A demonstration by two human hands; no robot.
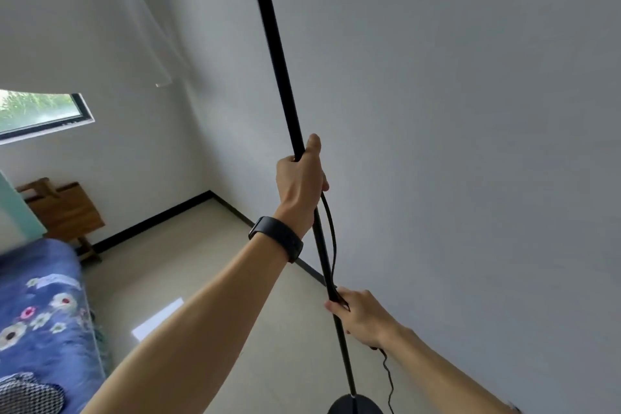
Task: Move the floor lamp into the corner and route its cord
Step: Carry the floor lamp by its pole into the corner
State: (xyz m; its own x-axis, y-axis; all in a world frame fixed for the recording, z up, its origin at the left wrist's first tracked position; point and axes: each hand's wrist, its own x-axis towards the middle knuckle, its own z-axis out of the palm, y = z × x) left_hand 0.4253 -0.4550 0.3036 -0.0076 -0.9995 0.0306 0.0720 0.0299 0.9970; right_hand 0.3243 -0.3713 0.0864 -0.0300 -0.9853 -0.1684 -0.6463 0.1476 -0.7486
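Head view. The floor lamp's pole stands near the right-hand wall, leaning slightly, with its round base at the near bottom edge; whether the base is lifted or resting on the floor cannot be told.

The left hand is closed round the pole at mid-height, thumb laid up along it. This is judged a steering grip to keep the tall pole from tipping. The right hand is closed lower down, pinning the cord against the pole. The cord bows out between the two hands and trails below the right hand towards the base. Holding it there is judged to keep slack from dragging or catching underfoot.

A black band sits on the left wrist.

The corner lies far and to the left, where the dark skirting lines meet. The floor between lamp and corner is open.

A bed with a blue floral cover occupies the near left. A wooden folding piece stands against the far wall, left of the corner. Both are well apart from the lamp.

The pole's top runs out of view, so overhead clearance cannot be judged.
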